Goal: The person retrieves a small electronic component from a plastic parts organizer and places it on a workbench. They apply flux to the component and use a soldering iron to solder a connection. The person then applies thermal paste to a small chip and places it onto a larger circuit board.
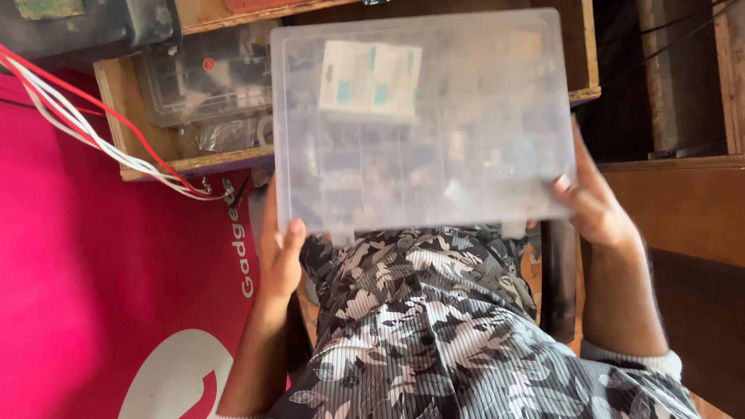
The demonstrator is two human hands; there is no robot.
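Left hand (279,260) and right hand (594,203) both curl closed on one clear plastic organizer box (423,116); a second similar box (206,81) lies in one wooden tray (116,116).

I have a single view, from the camera on the person's head, so there is no second view for it to overlap with. It looks steeply down the front of the body: the patterned shirt (434,326) fills the lower middle of the frame, right under the lens. It sits close, with the clear plastic organiser box (423,116) taking up most of the upper centre. The left hand (279,256) enters at lower left, the right hand (594,202) at right. A wooden tray (140,124) sits in the upper left, pink fabric (93,271) down the left edge.
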